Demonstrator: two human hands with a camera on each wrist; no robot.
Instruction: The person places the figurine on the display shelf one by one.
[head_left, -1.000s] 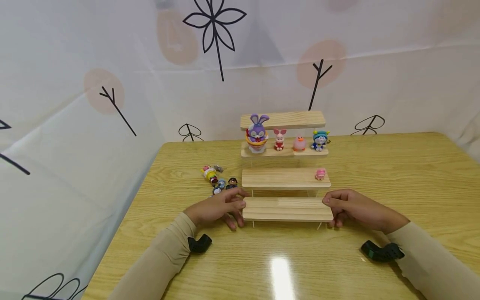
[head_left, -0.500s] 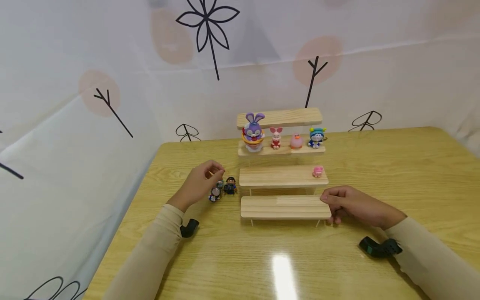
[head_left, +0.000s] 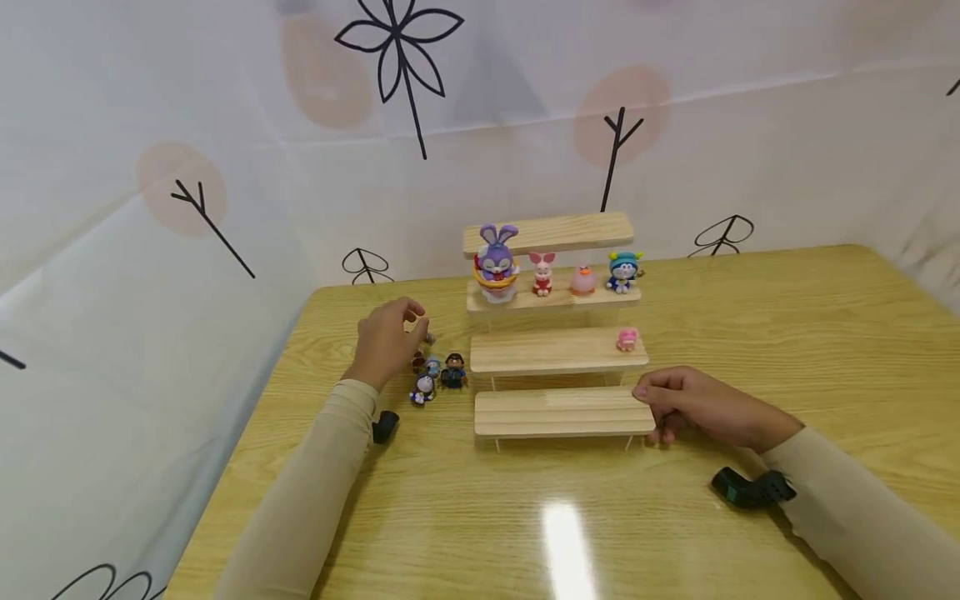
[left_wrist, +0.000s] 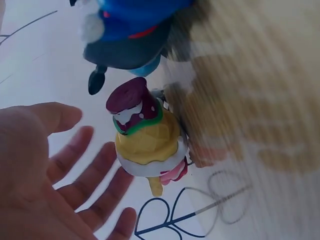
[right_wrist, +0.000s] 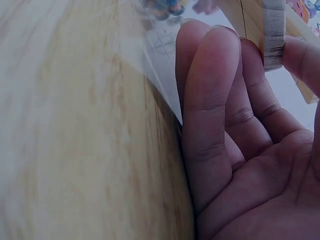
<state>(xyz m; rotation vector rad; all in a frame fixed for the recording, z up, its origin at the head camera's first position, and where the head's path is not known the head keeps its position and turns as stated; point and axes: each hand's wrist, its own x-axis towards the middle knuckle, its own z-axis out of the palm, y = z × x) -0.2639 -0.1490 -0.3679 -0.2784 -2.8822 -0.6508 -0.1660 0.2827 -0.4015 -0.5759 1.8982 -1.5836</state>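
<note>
My left hand reaches over several small figurines left of a tiered wooden display stand. In the left wrist view its thumb and fingers are spread beside a yellow, white and maroon figurine, with nothing between them. A blue and dark figurine shows close to the camera. My right hand holds the right end of the stand's lowest board. Seen from the right wrist, the board's end lies between the thumb and curled fingers.
On an upper board sit a purple rabbit figurine, a piglet, a pink bird and a blue figurine. A small pink figurine is one tier lower. A dark-clothed figurine stands near the stand's left side.
My left hand has let go of the stand's left end and moved left and back over the figurines. My right hand still holds the lowest board. The head view has shifted slightly.
</note>
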